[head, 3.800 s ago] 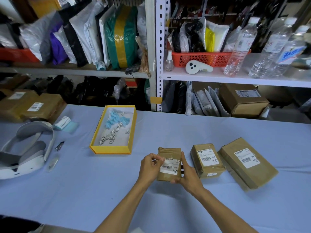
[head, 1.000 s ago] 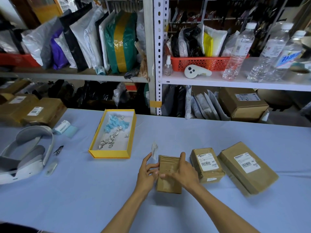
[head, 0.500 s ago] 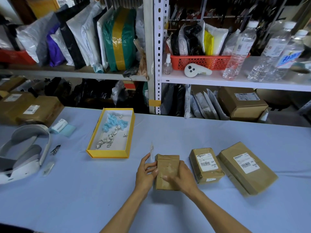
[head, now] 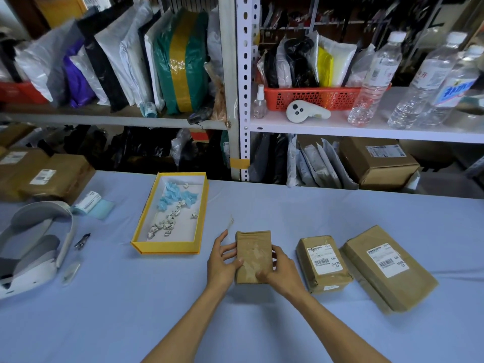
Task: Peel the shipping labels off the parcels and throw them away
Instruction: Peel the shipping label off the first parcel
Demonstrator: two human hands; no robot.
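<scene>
A small brown parcel (head: 253,255) lies on the blue table with its face bare. My left hand (head: 221,260) has its thumb on the parcel's left edge. A thin white peeled label (head: 230,222), seen edge-on and blurred, sticks up from its fingertips. My right hand (head: 281,269) grips the parcel's right side. To the right lie a medium parcel (head: 314,281) and a large parcel (head: 392,292), each with a white barcode label. A yellow-rimmed tray (head: 165,248) to the left holds several crumpled labels (head: 167,224) and blue scraps.
A white headset (head: 31,247) lies at the left edge, with small clippers (head: 82,241) and a label roll (head: 90,203) beside it. More brown parcels (head: 52,176) sit far left. Shelves with mailers, an orange basket (head: 311,98) and water bottles stand behind the table.
The white label has come off the small parcel's face and is now in my left hand's fingers. The parcel has dropped from a raised tilt onto the table.
</scene>
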